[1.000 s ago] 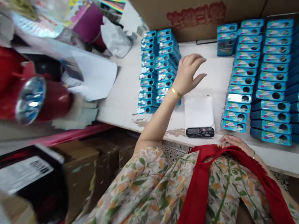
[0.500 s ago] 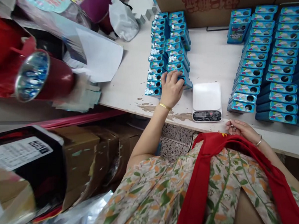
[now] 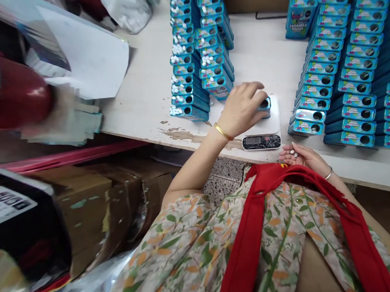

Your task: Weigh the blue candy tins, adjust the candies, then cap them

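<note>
My left hand (image 3: 243, 108) is closed around a small blue tin (image 3: 265, 109) with a round hole in its top. That tin is over the white plate of the kitchen scale (image 3: 274, 122); whether it touches the plate I cannot tell. Close to the scale's right front corner, my right hand (image 3: 302, 158) has its palm turned up and its fingers curled around a few small white candies (image 3: 294, 153). Left of the scale, blue tins with white candies on their tops (image 3: 188, 111) stand in two rows. A single candy (image 3: 212, 103) lies by them on the table.
More rows of blue tins (image 3: 360, 138) stand on the table (image 3: 140, 92) to the right. A red bucket (image 3: 22, 89) with shiny blue contents is at the left, near a white sheet (image 3: 88, 51). Cardboard boxes (image 3: 84, 213) stand below the table edge.
My left hand has moved right from the left rows, bringing a tin over the scale. My right hand's fingers have opened somewhat, showing the candies. The whole view has shifted.
</note>
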`<state>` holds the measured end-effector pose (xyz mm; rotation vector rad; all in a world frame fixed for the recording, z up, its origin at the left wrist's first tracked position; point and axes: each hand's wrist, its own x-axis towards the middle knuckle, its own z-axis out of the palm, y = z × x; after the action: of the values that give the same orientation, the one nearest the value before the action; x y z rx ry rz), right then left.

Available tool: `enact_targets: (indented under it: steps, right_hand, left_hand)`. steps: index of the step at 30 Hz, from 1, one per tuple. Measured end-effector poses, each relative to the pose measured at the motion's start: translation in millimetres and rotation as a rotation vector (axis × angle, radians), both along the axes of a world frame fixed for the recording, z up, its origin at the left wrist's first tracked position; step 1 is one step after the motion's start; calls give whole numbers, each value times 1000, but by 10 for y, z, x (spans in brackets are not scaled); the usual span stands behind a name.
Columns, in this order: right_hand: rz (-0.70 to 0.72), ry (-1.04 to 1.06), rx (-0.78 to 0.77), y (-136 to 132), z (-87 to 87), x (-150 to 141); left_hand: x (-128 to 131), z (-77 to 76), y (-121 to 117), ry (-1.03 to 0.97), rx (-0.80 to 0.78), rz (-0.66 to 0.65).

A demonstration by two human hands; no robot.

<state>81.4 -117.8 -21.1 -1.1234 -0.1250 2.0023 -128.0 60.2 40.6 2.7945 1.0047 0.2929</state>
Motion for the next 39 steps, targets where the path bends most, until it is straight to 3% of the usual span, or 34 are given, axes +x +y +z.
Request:
enact_targets:
  steps: [4,8,11,15,21,26,39]
  right_hand:
    - [25,16,-36,0,-27,-36]
    - [52,-6,-47,-6,-35,-50]
    - [52,-17,-61,10,-15,-51]
    - [48,-24,-77,36,22,-66]
    - [60,-64,-84,71,62,-71]
    - [70,-68,-56,176,94,-106]
    - [128,-23,-16,512,164,-333]
  left_hand:
    - [-289,18,-76,-328,-51,178]
    - [-602,-210,-137,-513,-62,440]
    - [-753,-398,-152,-538,-92,528]
    - [-812,-524,-149,-554,-105,527]
    - [-746,-527,-153,-572,-185,460]
    - [-634,-508,-223,-544,-3,301]
    - [-360,-505,-420,-115,108,323]
